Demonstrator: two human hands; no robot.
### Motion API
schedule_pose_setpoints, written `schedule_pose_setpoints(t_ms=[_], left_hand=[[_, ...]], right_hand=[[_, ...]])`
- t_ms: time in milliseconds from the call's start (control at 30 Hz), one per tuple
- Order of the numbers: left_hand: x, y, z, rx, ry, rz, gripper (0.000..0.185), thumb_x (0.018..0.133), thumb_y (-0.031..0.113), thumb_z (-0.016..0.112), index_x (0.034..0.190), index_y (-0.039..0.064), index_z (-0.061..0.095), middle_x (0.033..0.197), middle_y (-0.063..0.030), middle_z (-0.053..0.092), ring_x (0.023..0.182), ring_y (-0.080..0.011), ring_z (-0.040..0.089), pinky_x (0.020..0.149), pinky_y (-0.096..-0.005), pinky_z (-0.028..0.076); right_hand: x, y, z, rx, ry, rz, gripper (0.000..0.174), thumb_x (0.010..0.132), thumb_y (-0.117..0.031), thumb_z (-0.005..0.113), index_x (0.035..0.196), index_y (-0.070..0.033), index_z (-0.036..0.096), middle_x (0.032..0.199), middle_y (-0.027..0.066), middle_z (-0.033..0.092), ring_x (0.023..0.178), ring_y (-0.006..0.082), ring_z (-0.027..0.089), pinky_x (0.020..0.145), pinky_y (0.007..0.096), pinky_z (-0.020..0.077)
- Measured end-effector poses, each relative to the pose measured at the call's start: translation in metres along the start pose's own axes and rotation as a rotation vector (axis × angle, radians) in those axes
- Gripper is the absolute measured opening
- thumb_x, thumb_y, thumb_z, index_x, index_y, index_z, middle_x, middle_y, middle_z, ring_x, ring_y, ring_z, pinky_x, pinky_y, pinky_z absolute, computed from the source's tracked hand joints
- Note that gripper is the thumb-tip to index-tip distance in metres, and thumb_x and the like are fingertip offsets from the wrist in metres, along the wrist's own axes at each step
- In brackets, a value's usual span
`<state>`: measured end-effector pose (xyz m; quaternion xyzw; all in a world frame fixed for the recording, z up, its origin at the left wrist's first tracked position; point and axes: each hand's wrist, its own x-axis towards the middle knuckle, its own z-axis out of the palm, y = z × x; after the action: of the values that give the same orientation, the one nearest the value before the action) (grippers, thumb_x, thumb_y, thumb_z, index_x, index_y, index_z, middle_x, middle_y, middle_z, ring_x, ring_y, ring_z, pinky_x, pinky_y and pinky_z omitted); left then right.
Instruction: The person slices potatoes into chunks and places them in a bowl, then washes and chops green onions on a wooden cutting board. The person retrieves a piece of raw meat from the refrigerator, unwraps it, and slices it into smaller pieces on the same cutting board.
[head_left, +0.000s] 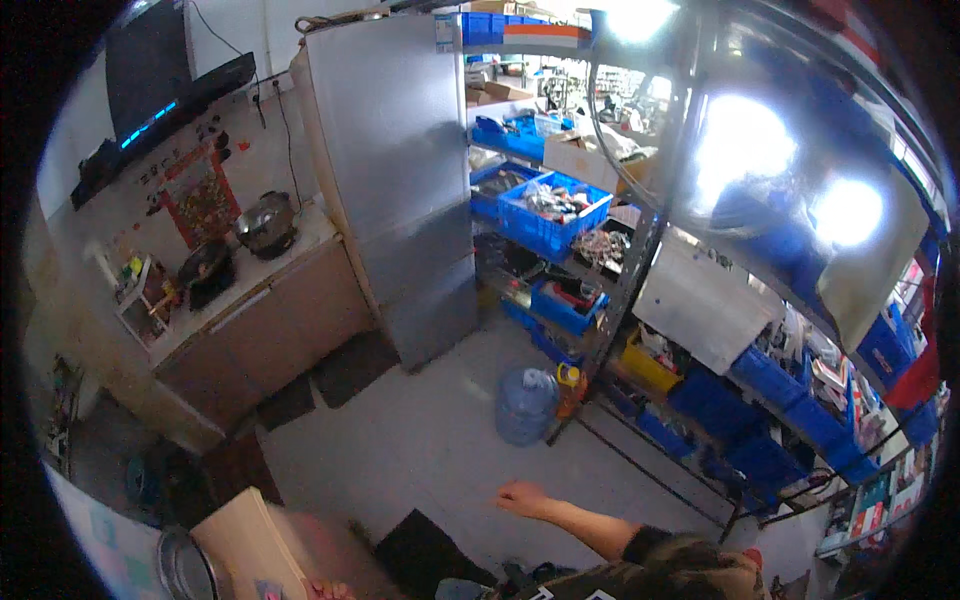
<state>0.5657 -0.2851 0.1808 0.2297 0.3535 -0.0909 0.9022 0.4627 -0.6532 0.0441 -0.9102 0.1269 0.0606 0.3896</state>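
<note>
At the bottom edge, only the fingers of my left hand (330, 589) show, gripping the lower corner of a light wooden board or box (251, 536). A round metal pan or lid (187, 566) lies against that wood's left side. Out over the grey floor is my right hand (521, 499), its fingers curled in and nothing visible in it. Beyond this hand a large blue water bottle (526, 405) stands on the floor, beside an orange container with a yellow cap (568, 375).
A tall grey refrigerator (397, 172) stands ahead. Left of it, a counter (247, 300) holds a wok (206, 270) and a metal pot (266, 225). Metal shelves with blue bins (555, 214) line the right side. A dark mat (427, 551) lies on the floor near my feet.
</note>
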Motion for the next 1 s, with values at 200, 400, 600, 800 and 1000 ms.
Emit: schedule_pose_setpoints(t_ms=[200, 400, 600, 800, 1000], left_hand=[[0.132, -0.004, 0.072, -0.066, -0.221, -0.166, 0.029, 0.089, 0.026, 0.043, 0.066, 0.009, 0.039, 0.060, -0.0041, 0.035, 0.048, -0.0158, 0.030, 0.047, -0.0313, 0.029], [0.295, -0.059, 0.188, 0.397, -0.530, -0.153, 0.037, 0.090, 0.041, 0.045, 0.084, 0.008, 0.061, 0.055, -0.0028, 0.048, 0.056, -0.0166, 0.048, 0.061, -0.0321, 0.041], [0.316, -0.117, 0.347, 1.162, -0.542, -0.009, 0.019, 0.088, 0.024, 0.052, 0.096, 0.008, 0.056, 0.078, -0.0014, 0.057, 0.068, -0.0130, 0.053, 0.066, -0.0285, 0.043], [0.401, -0.199, 0.439, 1.517, -0.322, 0.196, 0.020, 0.081, 0.019, 0.060, 0.099, 0.014, 0.053, 0.084, 0.0005, 0.056, 0.069, -0.0123, 0.055, 0.057, -0.0222, 0.038], [0.505, -0.210, 0.473, 1.605, -0.261, 0.330, 0.020, 0.079, 0.019, 0.060, 0.097, 0.018, 0.051, 0.088, 0.0021, 0.056, 0.077, -0.0146, 0.055, 0.066, -0.0329, 0.037]], right_hand=[[-0.046, 0.106, 0.007, -0.133, 0.031, 0.566, 0.033, 0.083, -0.035, 0.052, 0.086, -0.003, 0.061, 0.080, 0.0170, 0.060, 0.075, 0.0378, 0.056, 0.071, 0.0465, 0.0455], [-0.062, 0.287, 0.164, -0.386, 0.354, 0.562, 0.019, 0.077, -0.021, 0.053, 0.068, -0.008, 0.063, 0.072, 0.0083, 0.062, 0.071, 0.0281, 0.059, 0.061, 0.0409, 0.0480], [0.047, 0.157, 0.193, -0.131, 0.072, 0.623, 0.016, 0.072, -0.021, 0.058, 0.061, -0.009, 0.062, 0.065, 0.0083, 0.059, 0.062, 0.0241, 0.057, 0.055, 0.0379, 0.0465], [0.135, 0.177, 0.103, 0.128, 0.146, 0.914, 0.016, 0.074, -0.021, 0.057, 0.064, -0.009, 0.061, 0.064, 0.0081, 0.058, 0.059, 0.0231, 0.056, 0.052, 0.0373, 0.0447], [0.210, 0.244, 0.009, 0.210, 0.222, 0.984, 0.016, 0.075, -0.021, 0.056, 0.067, -0.008, 0.060, 0.062, 0.0079, 0.056, 0.056, 0.0221, 0.055, 0.049, 0.0368, 0.0429]])
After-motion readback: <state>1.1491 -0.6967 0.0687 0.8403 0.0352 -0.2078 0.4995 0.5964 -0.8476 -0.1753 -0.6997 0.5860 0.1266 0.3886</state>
